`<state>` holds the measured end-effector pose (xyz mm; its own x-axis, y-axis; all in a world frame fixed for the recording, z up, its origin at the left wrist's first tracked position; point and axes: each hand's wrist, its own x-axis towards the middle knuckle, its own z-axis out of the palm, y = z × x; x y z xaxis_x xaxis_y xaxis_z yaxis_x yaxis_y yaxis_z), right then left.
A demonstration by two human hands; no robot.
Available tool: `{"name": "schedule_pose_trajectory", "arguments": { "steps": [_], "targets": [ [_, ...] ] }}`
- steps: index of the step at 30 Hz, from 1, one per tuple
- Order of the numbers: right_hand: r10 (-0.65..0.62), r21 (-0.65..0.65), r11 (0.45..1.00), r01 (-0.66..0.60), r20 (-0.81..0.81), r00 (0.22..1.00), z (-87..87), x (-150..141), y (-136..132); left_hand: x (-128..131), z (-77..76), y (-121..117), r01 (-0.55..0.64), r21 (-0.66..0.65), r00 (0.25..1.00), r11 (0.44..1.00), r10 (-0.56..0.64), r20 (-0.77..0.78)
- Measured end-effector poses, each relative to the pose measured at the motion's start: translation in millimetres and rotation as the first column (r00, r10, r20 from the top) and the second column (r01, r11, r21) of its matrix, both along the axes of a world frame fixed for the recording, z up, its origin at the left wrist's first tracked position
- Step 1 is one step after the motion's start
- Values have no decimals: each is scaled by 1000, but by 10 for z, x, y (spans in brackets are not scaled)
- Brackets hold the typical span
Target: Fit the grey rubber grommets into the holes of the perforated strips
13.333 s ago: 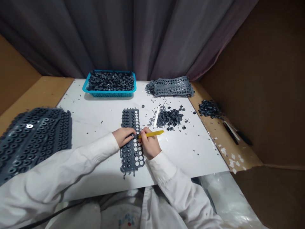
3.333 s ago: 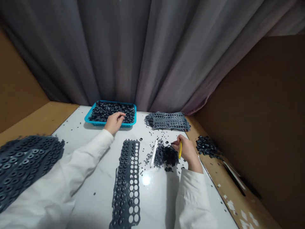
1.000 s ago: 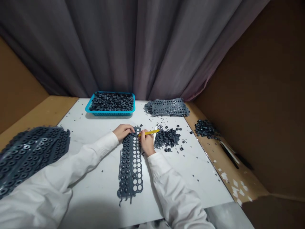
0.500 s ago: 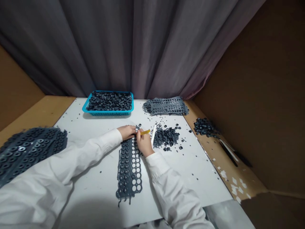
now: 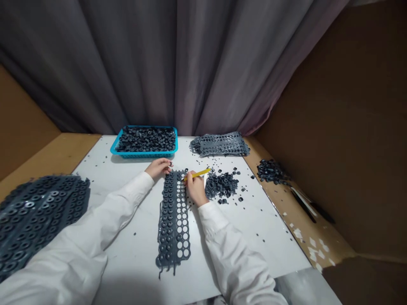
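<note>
Dark grey, rubbery-looking: one ring-patterned sheet (image 5: pixel 174 212), lying flat on the white bench (image 5: pixel 251 228), long side running away from the person.

Condition of sheet: two columns on the left carry rings along their length. Two columns on the right show mostly bare holes, white bench visible through them; one ring sits among these holes toward the near end. Holes at the far end partly too small to read. Judged by columns, roughly half done; the ringed pair and the lone ring are left. Ragged strands at the near edge.

Left hand (image 5: pixel 157 167): at the sheet's far left corner, thumb and fingertips brought together, apparently pinching a small dark piece (image 5: pixel 171 164).

Right hand (image 5: pixel 196 189): beside the sheet's right edge, toward its far end, fingers curled round a yellow tool (image 5: pixel 199 173), whose tip points at the hole columns; contact cannot be told. The sheet's far end thus lies between the hands, its near end toward the person.

Surroundings: blue basket (image 5: pixel 144 155) filled with dark pieces; stack of ringed sheets (image 5: pixel 44 212), left; perforated sheets (image 5: pixel 221 144), back right; heap of dark bits (image 5: pixel 222 185), right of the right hand, with a white stick (image 5: pixel 205 178) at its edge.
</note>
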<state>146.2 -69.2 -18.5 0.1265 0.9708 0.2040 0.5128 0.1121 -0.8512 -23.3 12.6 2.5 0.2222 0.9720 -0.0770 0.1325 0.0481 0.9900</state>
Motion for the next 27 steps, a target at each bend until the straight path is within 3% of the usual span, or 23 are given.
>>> {"name": "schedule_pose_trajectory", "arguments": {
  "steps": [6, 11, 13, 15, 17, 20, 27],
  "targets": [
    [-48, 10, 999, 48, -41, 998, -18, 12, 115, 134, -131, -39, 106, -51, 994, 993, -107, -8],
    [-17, 18, 1000, 17, 25, 1000, -12, -22, 81, 158, -179, -134, 150, 64, 982, 987, -142, -122],
    [-12, 23, 1000, 10, 66, 998, -5, -29, 77, 172, -182, -162, 233, 202, 949, 951, -177, -261],
    [-13, 38, 999, 9, 100, 995, -3, -33, 78, 193, -198, -180, 361, 327, 877, 874, -199, -436],
    [-14, 51, 999, 8, 122, 992, -10, -34, 82, 210, -225, -188, 465, 379, 808, 800, -209, -550],
    [-8, 41, 999, 4, 99, 995, -36, -25, 82, 212, -270, -179, 538, 403, 763, 740, -225, -605],
    [-60, -5, 998, 60, -47, 997, -94, 0, 61, 155, -291, -128, 534, 378, 775, 756, -258, -577]
  ]
}}
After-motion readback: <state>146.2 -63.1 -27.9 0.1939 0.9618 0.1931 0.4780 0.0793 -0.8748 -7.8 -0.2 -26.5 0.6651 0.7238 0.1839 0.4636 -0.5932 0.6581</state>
